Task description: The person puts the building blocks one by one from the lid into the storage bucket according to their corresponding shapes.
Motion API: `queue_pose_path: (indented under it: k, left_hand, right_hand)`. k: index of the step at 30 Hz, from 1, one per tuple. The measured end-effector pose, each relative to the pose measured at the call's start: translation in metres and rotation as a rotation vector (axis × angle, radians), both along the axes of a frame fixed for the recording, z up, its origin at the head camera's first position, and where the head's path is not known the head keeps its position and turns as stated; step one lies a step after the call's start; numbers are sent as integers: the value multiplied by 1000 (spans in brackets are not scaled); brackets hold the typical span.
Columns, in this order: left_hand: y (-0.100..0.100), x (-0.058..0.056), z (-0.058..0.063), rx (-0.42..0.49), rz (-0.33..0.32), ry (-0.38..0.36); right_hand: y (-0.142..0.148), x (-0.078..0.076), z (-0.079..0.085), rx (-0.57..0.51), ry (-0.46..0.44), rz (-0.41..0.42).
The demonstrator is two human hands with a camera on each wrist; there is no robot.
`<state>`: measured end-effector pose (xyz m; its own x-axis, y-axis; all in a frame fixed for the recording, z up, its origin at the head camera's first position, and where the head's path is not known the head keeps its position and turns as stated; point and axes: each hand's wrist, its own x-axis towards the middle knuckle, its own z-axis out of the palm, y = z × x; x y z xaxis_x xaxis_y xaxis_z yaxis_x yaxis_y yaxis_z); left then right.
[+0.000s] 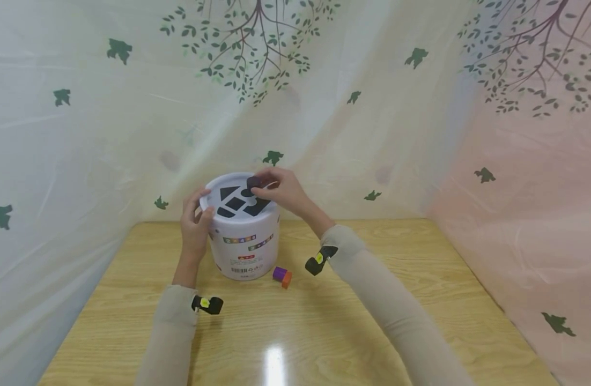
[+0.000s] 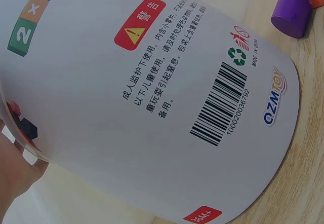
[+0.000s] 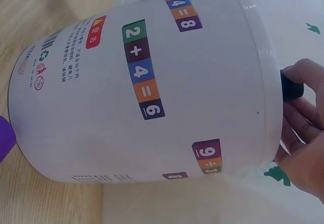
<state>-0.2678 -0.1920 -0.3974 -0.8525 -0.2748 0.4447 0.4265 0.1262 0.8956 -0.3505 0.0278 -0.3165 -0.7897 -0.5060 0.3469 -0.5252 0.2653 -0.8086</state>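
Observation:
A white toy bucket (image 1: pixel 222 256) with printed sums stands upright on the table, its top a white lid (image 1: pixel 213 194) with several dark shaped holes. My left hand (image 1: pixel 194 229) grips the bucket's upper left rim, fingers over the edge and thumb at the near side. Between the thumb and fingers of my right hand (image 1: pixel 287 192) is a small dark block (image 3: pixel 292 85), held just over the lid's far right holes. That block looks dark blue or black, and its full shape is partly hidden by the fingers.
On the table (image 1: pixel 353 316), close to the bucket's lower right, lie a purple cylinder block (image 1: pixel 279 273) and an orange block (image 1: pixel 287 280), side by side. A leaf-printed curtain (image 1: pixel 324 134) hangs behind the table and along its sides.

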Motion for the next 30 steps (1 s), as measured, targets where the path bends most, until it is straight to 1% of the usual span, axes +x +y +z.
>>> queue_pose_path:
  k: [8, 12, 19, 25, 30]
  left_hand:
    - [1, 0, 2, -2, 5, -2]
    - [1, 0, 1, 2, 8, -4]
    - [-8, -20, -23, 4, 17, 20]
    - [-9, -22, -25, 23, 22, 16]
    - [-10, -22, -25, 18, 26, 15]
  right_hand:
    - [-9, -6, -1, 24, -16, -11]
    - [-12, -10, -4, 30, -13, -16]
    - [-12, -16, -14, 34, -41, -27]
    - [-11, -15, -15, 44, -47, -28]
    - [-11, -15, -16, 68, -28, -33]
